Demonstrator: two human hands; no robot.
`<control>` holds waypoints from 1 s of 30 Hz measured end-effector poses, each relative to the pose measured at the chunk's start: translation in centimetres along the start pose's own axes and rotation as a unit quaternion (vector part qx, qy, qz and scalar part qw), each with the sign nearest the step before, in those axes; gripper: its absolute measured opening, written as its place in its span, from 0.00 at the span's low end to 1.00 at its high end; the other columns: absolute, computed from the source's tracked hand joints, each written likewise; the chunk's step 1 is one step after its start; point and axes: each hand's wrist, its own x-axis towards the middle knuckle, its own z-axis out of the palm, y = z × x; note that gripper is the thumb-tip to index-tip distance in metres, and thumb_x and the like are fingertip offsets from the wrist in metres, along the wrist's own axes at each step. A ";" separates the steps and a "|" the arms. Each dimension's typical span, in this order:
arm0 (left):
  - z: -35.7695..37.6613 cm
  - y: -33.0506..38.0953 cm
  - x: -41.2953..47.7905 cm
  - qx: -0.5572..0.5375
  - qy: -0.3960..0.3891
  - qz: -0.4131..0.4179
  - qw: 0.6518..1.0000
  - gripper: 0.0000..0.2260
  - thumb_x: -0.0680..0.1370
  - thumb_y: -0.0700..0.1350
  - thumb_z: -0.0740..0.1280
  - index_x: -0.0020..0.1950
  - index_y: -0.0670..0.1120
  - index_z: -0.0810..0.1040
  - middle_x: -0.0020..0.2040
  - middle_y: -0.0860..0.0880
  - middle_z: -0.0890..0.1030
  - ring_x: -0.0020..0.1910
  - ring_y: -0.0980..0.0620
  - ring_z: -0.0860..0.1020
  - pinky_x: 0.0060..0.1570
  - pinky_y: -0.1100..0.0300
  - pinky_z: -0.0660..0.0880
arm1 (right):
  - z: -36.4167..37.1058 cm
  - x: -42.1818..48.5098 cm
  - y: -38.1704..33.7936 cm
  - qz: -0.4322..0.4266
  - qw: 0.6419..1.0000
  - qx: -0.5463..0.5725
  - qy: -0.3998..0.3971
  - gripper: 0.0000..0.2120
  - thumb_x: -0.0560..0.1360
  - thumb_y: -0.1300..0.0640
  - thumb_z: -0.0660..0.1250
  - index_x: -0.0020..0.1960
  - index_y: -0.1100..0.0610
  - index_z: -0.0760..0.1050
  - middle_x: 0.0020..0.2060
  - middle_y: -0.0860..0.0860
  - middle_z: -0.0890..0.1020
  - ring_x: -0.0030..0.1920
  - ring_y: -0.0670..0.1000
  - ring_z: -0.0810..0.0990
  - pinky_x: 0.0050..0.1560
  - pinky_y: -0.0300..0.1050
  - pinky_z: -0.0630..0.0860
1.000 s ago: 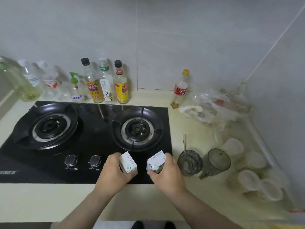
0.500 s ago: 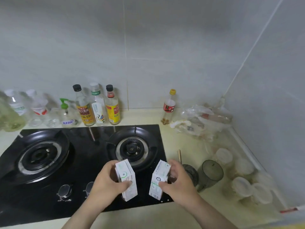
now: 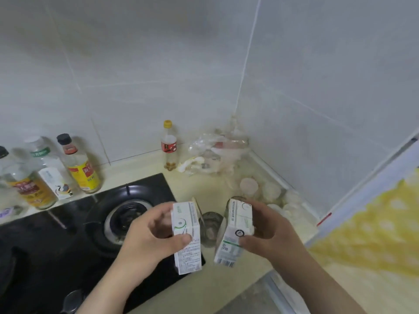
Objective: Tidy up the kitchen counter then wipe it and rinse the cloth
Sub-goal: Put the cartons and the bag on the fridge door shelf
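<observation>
- Head view: the left hand (image 3: 149, 236) has its fingers clamped around a small white rectangular carton with green print (image 3: 186, 236); the thumb lies across the near face and the other fingers are behind it.
- The right hand (image 3: 269, 232) is clamped the same way on a second white-and-green carton (image 3: 235, 234), which tilts slightly, its top leaning toward 1 o'clock.
- Both cartons are held with their long axes roughly upright, side by side and apart, above the front edge of the pale yellow table (image 3: 217, 191) and the right corner of the black glass gas hob (image 3: 95, 234).
- Each carton is already in its own hand, so neither needs reaching for; a clear place to carry them probably lies off toward 3 o'clock.
- Between and behind the cartons, at 12 o'clock, stands a dark glass tumbler (image 3: 209, 225), just beside both; it looks likely to be knocked if the hands drop.
</observation>
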 end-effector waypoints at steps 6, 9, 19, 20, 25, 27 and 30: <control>6.7 3.0 -1.0 0.010 -0.085 0.030 0.996 0.21 0.58 0.44 0.77 0.49 0.55 0.84 0.47 0.46 0.86 0.47 0.50 0.84 0.44 0.58 0.80 | -6.1 -7.2 -0.3 -0.023 0.995 0.032 0.092 0.32 0.60 0.66 0.76 0.63 0.54 0.76 0.56 0.49 0.85 0.58 0.51 0.82 0.59 0.51 0.76; 10.6 4.2 -2.8 0.017 -0.117 0.040 0.992 0.20 0.61 0.38 0.76 0.50 0.54 0.83 0.46 0.46 0.86 0.46 0.50 0.84 0.44 0.58 0.81 | -9.4 -11.6 0.1 -0.035 0.989 0.048 0.134 0.33 0.59 0.67 0.76 0.63 0.55 0.76 0.56 0.50 0.85 0.58 0.50 0.83 0.61 0.53 0.75; 26.7 7.2 -12.5 -0.006 -0.246 0.077 0.966 0.21 0.58 0.33 0.74 0.45 0.53 0.85 0.42 0.47 0.86 0.40 0.53 0.84 0.36 0.63 0.78 | -20.0 -30.9 2.7 -0.058 0.961 0.079 0.259 0.30 0.61 0.69 0.75 0.61 0.54 0.76 0.54 0.48 0.86 0.53 0.48 0.84 0.46 0.41 0.80; 28.6 7.5 -13.5 -0.005 -0.269 0.084 0.960 0.21 0.57 0.34 0.75 0.45 0.54 0.85 0.42 0.47 0.86 0.40 0.54 0.84 0.37 0.63 0.79 | -21.0 -32.9 3.0 -0.060 0.956 0.078 0.277 0.30 0.60 0.67 0.74 0.61 0.54 0.76 0.53 0.48 0.86 0.53 0.48 0.84 0.46 0.42 0.80; 37.9 8.5 -18.4 0.003 -0.377 0.098 0.921 0.23 0.54 0.47 0.77 0.47 0.59 0.84 0.45 0.48 0.86 0.42 0.52 0.85 0.39 0.62 0.80 | -25.1 -43.0 3.8 -0.066 0.930 0.070 0.353 0.28 0.61 0.66 0.74 0.60 0.52 0.77 0.53 0.46 0.85 0.54 0.47 0.84 0.48 0.42 0.80; 41.7 8.5 -20.0 0.006 -0.421 0.095 0.902 0.24 0.54 0.48 0.77 0.50 0.54 0.84 0.47 0.46 0.86 0.44 0.49 0.85 0.39 0.60 0.80 | -26.7 -46.8 4.5 -0.066 0.917 0.067 0.389 0.28 0.61 0.66 0.74 0.60 0.52 0.77 0.54 0.46 0.85 0.56 0.47 0.83 0.49 0.41 0.79; 47.2 8.4 -22.2 0.009 -0.486 0.107 0.867 0.25 0.56 0.48 0.78 0.53 0.52 0.83 0.49 0.45 0.85 0.47 0.47 0.84 0.41 0.58 0.80 | -28.8 -52.0 5.8 -0.068 0.887 0.070 0.451 0.30 0.62 0.69 0.75 0.61 0.53 0.77 0.56 0.47 0.85 0.58 0.47 0.82 0.51 0.41 0.79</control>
